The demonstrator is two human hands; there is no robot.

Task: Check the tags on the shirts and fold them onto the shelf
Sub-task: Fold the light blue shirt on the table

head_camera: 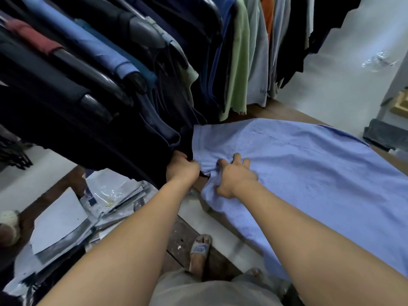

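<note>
The upper left and top of the frame are filled by a row of dark, blue and green hanging garments [110,74], whose lower ends brush the far edge of the work area. Below them, across the centre and right, a light blue woven shirt [309,168] is spread flat on a brown wooden shelf surface [276,110], with its near edge draped over the front of that surface. At lower left a heap of clear plastic packets [106,202] is seen on a lower level.

The step in hand is judged to be the first fold, or the drawing-in of the shirt's left end; no tag is visible.

The right hand [236,176] is closed on a bunched pinch of the shirt's fabric near its left end, with the fingers curled into the cloth. The left hand [182,167] is set just beside it, at the shirt's corner where the dark garments hang. Its fingers are turned away from the camera, so it cannot be told whether the shirt's edge, a dark garment or nothing is held.

For a clean result, the corner should be freed from the hanging garments before anything is lifted. The bunched cloth should be released and taken again along the seam, so that no crease is folded in. The edge should then be carried over in one level motion by both hands, and the draped portion should be brought up onto the surface first, lest its weight drag the fold askew.
</note>
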